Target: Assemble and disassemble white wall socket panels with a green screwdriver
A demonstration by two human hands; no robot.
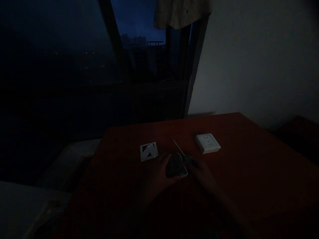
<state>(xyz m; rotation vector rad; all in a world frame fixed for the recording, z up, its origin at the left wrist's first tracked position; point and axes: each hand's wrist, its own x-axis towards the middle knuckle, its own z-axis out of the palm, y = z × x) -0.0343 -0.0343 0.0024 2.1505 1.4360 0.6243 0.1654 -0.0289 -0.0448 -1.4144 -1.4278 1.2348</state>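
My left hand (158, 174) is closed around a wall socket unit (175, 166), its dark back turned up and a thin white edge showing on the right. In my right hand (203, 172) is a screwdriver (187, 158) with a green handle. Its thin shaft points away to the upper left, past the unit, with the tip apart from it. Just beyond my left hand lies a square white frame (142, 157), with flat white pieces resting across its opening. Dim light hides the finer details of both hands and the unit.
A white wall socket (208, 143), apparently stacked on a similar square piece, sits on the right of the reddish-brown table (239, 159). Behind the table are a dark window (147, 59) and a pale wall (254, 59). A hanging cloth (183, 13) covers the window's top.
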